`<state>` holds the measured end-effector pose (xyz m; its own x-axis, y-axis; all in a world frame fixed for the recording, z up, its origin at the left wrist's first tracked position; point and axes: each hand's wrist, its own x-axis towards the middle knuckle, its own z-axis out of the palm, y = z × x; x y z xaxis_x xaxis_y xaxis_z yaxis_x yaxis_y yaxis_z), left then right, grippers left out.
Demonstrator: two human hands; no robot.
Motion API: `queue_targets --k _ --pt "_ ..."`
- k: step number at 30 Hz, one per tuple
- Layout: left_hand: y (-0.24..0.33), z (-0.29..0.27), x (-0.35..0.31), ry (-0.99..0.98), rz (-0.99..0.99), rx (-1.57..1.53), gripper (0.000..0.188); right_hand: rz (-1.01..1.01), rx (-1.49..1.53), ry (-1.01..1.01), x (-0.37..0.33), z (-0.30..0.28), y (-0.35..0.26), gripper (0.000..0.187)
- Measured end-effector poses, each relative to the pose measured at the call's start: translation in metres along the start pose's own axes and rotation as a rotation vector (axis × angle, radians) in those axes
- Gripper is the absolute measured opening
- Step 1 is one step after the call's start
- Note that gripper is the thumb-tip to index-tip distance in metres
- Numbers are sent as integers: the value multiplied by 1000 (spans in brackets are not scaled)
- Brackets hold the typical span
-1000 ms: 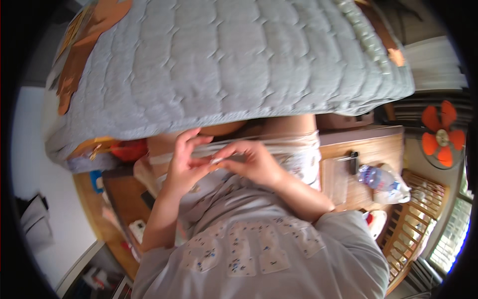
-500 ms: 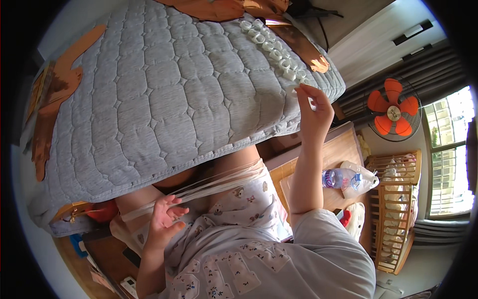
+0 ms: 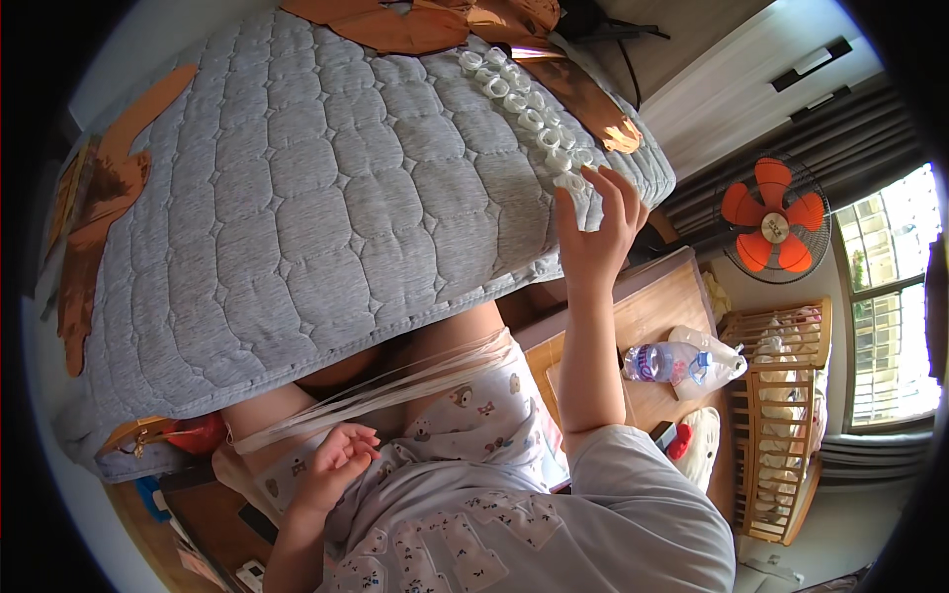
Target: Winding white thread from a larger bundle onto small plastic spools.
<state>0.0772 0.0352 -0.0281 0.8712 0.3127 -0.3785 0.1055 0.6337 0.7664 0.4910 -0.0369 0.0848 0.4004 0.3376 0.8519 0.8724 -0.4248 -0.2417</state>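
Note:
My right hand [image 3: 600,235] reaches over the near right corner of the grey quilted mattress [image 3: 326,208]. Its thumb and fingers are apart, at the near end of rows of small white coils [image 3: 531,120]. Between the thumb and forefinger a white coil [image 3: 571,184] shows; it appears to rest on the mattress. Loose white strands [image 3: 395,381] stretch across my thighs from one leg to the other. Over my lap, below the strands, my left hand [image 3: 341,463] hovers with fingers loosely bent and nothing seen in it.
Shiny copper-coloured sheets lie at the mattress's far edge [image 3: 415,28] and left edge [image 3: 104,227]. To the right are a plastic bottle [image 3: 657,363] with a white bag, an orange-bladed fan [image 3: 774,227] and a wooden cot [image 3: 776,425]. A red item [image 3: 198,432] sits under the mattress edge.
My right hand has gone from a pinch to spread fingers beside the near coils. My left hand has dropped slightly and its fingers have curled a little. The view has shifted slightly.

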Motion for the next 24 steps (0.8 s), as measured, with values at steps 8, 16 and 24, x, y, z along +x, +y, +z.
queue_targets --k 8,16,24 --pt "-10 4 3 16 -43 2 23 119 -63 -20 7 2 7 50" --pt "-6 -16 -10 143 -57 321 21 42 -41 23 -11 -6 6 52" --pt "52 -134 -79 822 183 879 18 -127 307 40 -44 -9 -11 22"
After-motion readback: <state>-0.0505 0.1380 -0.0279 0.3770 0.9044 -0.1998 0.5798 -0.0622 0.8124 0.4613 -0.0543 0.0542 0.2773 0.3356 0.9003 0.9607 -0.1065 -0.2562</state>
